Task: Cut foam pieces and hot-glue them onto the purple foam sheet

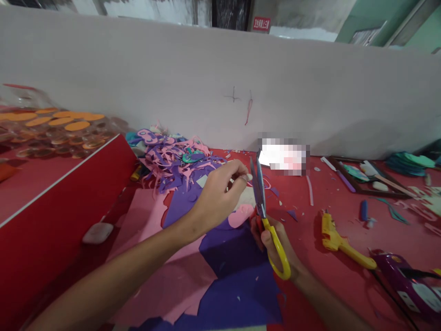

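My right hand grips a pair of scissors with yellow handles. The blades point up and stand slightly apart. My left hand, closed in a pinch, holds a small white piece just left of the blades; its exact shape is too small to tell. Below the hands lie purple foam sheets and a pink foam sheet. A rounded pink cutout rests on the purple, close to the scissors.
A heap of pink and purple scraps lies at the back left, beside a red divider. A lit screen stands by the white wall. To the right are a yellow glue gun, a dark tray and a purple device.
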